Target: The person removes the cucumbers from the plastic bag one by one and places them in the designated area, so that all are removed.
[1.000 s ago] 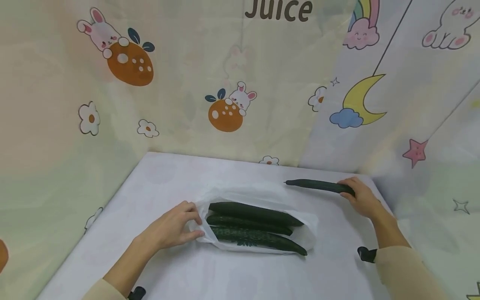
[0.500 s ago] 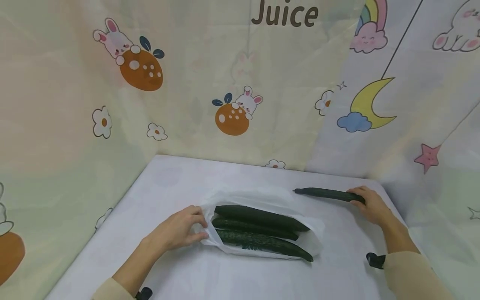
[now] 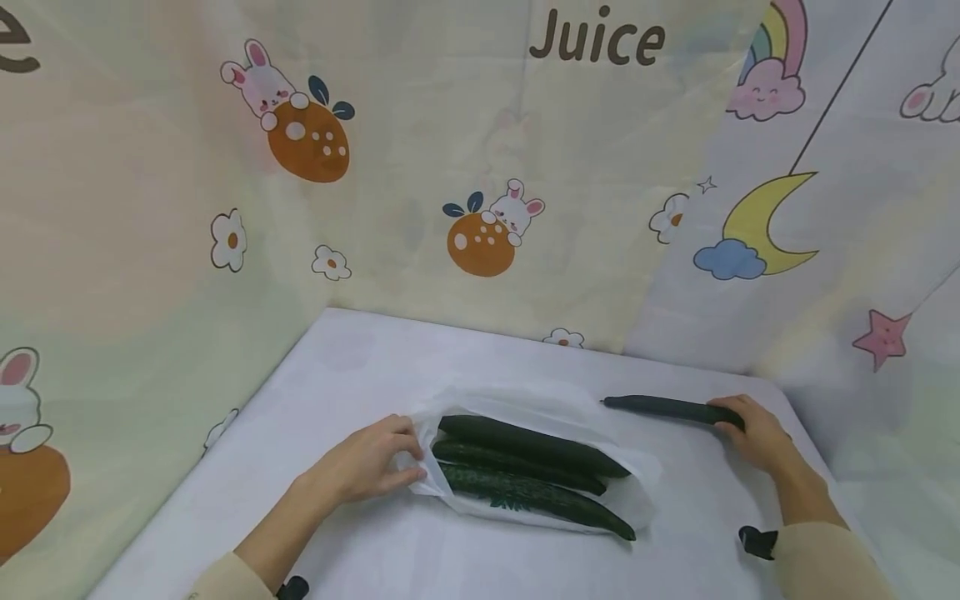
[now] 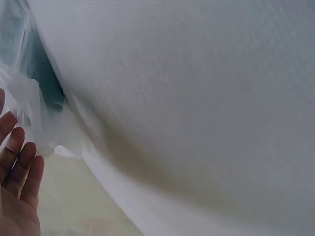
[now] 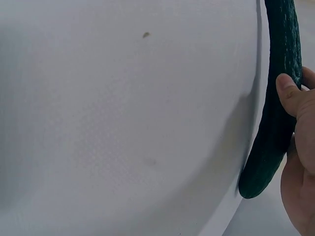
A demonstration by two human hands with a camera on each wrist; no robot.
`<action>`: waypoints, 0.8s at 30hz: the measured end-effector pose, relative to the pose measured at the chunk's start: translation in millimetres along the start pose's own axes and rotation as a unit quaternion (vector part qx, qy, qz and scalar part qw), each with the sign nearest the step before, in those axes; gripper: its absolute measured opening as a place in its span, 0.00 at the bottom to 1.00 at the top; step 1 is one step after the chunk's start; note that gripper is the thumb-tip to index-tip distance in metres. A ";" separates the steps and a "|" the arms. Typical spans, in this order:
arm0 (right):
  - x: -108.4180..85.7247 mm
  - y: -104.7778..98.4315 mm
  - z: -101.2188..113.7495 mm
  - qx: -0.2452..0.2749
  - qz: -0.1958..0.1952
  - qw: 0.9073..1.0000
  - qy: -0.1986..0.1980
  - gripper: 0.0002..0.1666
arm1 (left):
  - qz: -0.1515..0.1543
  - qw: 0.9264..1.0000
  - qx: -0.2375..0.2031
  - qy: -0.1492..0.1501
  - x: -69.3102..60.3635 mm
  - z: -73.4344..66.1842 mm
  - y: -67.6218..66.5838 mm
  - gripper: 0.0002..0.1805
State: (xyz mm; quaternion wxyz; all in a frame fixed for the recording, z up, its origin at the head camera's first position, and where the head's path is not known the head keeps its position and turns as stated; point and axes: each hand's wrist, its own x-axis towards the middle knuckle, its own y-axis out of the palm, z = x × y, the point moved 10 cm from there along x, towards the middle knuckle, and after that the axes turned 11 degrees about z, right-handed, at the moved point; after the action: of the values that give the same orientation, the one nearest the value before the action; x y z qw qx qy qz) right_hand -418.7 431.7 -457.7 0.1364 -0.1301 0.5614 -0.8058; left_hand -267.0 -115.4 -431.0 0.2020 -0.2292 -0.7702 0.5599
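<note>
A long dark green cucumber (image 3: 667,408) lies near the table's right side. My right hand (image 3: 757,433) grips its right end, and in the right wrist view the thumb (image 5: 289,93) presses along the cucumber's side. At mid-table, a thin white plastic bag (image 3: 645,492) lies with its mouth spread. Three more cucumbers rest in it side by side: a back one (image 3: 532,443), a middle one (image 3: 517,468) and a front one (image 3: 540,500), whose tip reaches past the bag's rim. My left hand (image 3: 375,462) touches the bag's left end, thumb and fingers apart; the left wrist view shows its fingers fairly straight beside the film.
The white table (image 3: 465,567) ends at a back edge and at slanting sides. A printed cloth (image 3: 405,250) with rabbits, oranges and a moon hangs behind and around it. Black wrist straps (image 3: 757,542) show near both sleeves.
The whole scene has shifted slightly right and down as the head view turned. Relative to the table, both hands, the bag and the cucumbers look nearly unmoved.
</note>
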 end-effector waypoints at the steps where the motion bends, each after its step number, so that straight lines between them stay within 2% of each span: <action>1: -1.8 0.1 -1.1 -0.001 0.000 1.000 0.002 0.21 | 0.004 1.000 -0.002 0.000 1.1 -0.6 1.3 0.09; 5: -3.4 4.0 -0.8 -0.001 0.006 1.000 0.006 0.21 | -0.003 1.000 0.000 0.001 1.9 -2.6 0.2 0.09; 11: -6.2 14.6 -0.7 0.002 0.026 0.999 0.034 0.24 | -0.017 1.000 0.007 0.005 0.9 -4.7 -1.5 0.09; 18: -9.6 9.4 6.3 0.030 0.032 0.998 0.036 0.32 | -0.045 0.999 0.024 0.004 0.3 -6.9 -2.3 0.08; 24: -16.2 -7.6 15.0 0.050 -0.007 0.998 0.030 0.31 | -0.077 0.996 0.027 0.029 2.2 -12.7 -6.8 0.08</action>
State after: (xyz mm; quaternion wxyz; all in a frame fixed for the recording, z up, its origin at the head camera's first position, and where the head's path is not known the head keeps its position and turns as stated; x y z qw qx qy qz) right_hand -398.9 427.1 -446.4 0.1200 -0.1027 0.5231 -0.8375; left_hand -262.5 -106.2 -420.7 0.2730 -0.1802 -0.7641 0.5560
